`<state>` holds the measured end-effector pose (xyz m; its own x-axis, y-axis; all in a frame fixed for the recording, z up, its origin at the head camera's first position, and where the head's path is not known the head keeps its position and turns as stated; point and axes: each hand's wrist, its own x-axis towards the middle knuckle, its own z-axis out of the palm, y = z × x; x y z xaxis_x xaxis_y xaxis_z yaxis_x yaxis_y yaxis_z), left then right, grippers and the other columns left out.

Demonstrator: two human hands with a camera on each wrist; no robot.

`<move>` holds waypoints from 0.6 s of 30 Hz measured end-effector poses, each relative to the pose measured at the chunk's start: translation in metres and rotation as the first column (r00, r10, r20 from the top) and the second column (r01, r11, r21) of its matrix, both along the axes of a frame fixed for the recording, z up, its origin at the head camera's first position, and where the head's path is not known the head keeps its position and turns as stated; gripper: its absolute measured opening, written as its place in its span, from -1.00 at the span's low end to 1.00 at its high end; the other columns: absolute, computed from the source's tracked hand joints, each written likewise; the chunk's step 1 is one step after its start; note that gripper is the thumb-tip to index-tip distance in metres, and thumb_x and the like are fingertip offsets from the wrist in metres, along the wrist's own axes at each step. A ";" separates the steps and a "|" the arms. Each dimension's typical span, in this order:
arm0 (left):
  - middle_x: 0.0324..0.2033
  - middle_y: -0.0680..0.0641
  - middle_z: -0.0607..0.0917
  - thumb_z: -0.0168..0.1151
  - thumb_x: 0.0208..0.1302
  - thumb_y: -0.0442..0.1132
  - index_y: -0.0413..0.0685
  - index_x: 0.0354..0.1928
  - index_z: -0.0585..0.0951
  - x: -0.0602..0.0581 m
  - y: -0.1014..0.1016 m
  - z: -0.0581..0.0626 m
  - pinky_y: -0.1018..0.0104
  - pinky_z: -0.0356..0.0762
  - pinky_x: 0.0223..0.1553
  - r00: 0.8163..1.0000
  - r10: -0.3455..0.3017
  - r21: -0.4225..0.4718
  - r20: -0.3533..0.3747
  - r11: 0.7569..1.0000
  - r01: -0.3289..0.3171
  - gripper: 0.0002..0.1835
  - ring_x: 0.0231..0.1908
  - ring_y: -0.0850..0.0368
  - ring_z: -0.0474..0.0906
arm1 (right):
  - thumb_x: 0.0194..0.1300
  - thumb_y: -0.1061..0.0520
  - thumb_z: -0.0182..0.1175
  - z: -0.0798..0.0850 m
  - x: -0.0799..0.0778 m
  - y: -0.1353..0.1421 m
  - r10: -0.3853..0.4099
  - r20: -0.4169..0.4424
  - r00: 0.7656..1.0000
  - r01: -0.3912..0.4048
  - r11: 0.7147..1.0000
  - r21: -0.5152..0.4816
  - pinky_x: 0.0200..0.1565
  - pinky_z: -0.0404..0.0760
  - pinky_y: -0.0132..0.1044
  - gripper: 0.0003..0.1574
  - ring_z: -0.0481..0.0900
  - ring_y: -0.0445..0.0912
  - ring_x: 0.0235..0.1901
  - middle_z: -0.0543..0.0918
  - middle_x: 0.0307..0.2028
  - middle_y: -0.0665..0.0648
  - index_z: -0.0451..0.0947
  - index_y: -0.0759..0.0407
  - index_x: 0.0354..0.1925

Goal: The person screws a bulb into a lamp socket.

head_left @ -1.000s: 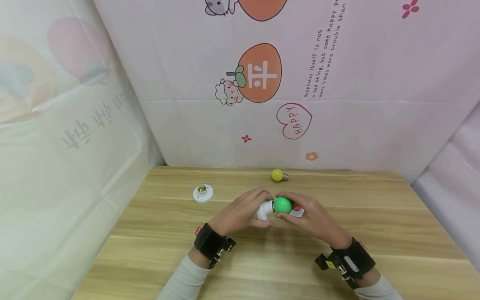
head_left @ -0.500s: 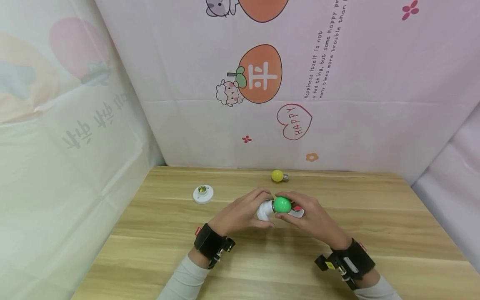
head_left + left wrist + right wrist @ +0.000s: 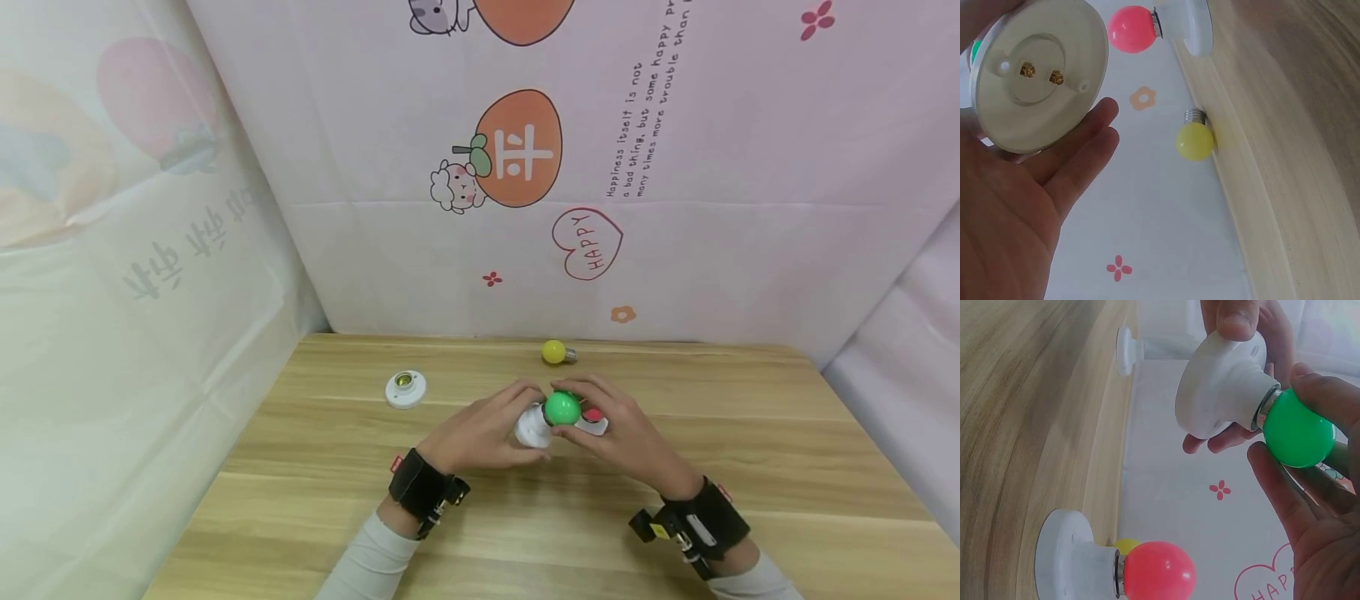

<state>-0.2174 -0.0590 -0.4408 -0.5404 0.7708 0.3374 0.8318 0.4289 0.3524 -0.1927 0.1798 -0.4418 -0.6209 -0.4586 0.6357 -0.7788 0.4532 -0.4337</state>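
Note:
Above the table, my left hand grips a round white lamp socket by its base. The left wrist view shows the underside of that base, with two brass terminals. My right hand pinches a green light bulb between thumb and fingers. The bulb's metal screw end sits partly in the mouth of the socket, with a narrow band of metal showing. Just past my right fingers, a red light bulb stands fitted in a second white socket on the table.
A yellow light bulb lies on its side near the back edge of the wooden table. At the back left stands a bulbless white socket. A printed cloth hangs behind the table.
The socket in my left hand has tilted, its base turning more toward the front. The green bulb has shifted slightly left with it, still in my right fingers.

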 end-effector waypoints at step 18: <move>0.11 0.15 0.39 0.27 0.09 0.31 0.02 0.27 0.31 -0.002 0.001 -0.006 0.59 0.42 -0.02 1.000 0.003 -0.023 -0.007 1.000 -0.003 -0.19 -0.02 0.40 0.34 | 0.05 0.06 0.45 0.000 0.001 -0.005 0.007 0.019 1.000 -0.007 1.000 0.008 -0.16 0.66 -0.19 -0.32 0.53 -0.19 -0.07 0.49 0.08 0.01 0.48 0.09 0.15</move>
